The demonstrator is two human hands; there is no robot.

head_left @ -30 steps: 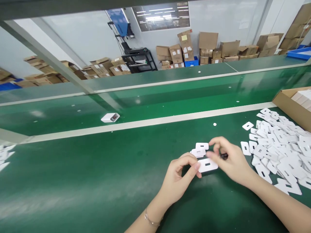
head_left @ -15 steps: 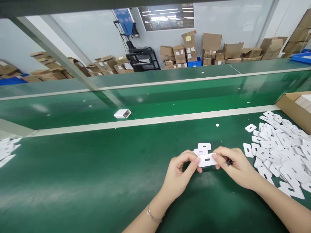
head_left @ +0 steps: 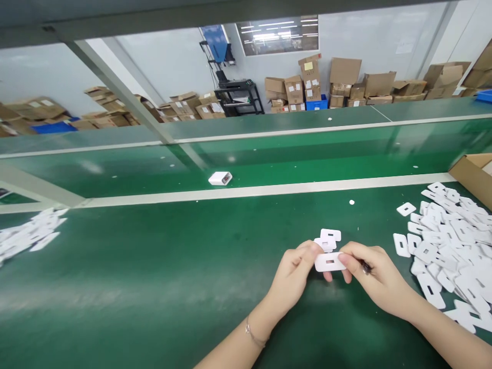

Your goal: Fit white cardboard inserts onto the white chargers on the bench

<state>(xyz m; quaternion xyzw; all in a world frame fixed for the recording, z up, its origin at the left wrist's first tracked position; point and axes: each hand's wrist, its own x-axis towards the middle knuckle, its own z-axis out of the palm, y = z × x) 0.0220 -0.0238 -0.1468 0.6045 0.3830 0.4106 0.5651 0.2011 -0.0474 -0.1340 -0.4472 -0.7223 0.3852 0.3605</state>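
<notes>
A small white plate [head_left: 323, 265] with rounded corners and a rectangular slot is held out flat over the green table. My right hand [head_left: 378, 277] pinches its right end between thumb and fingers. At the left end, my left hand [head_left: 289, 279] is closed on the plate, with fingertips showing below it. A small dark object [head_left: 366, 267] sits within the right hand; its kind is unclear. Just beyond the held plate lie a few similar slotted plates [head_left: 331, 234], partly overlapping. To the right of my right hand spreads a large loose pile of white plates [head_left: 463, 231].
More white plates [head_left: 33, 233] lie in a heap at the far left. A hollow white casing [head_left: 219, 178] sits behind the pale table strip [head_left: 269, 190]. An open cardboard box [head_left: 471, 173] stands at the right edge. A grey post [head_left: 119, 92] rises at the back left.
The view has shifted, so the scene appears farther right and slightly lower. My left thumb has drawn back from the plate's front face, and fingertips now show beneath it.
</notes>
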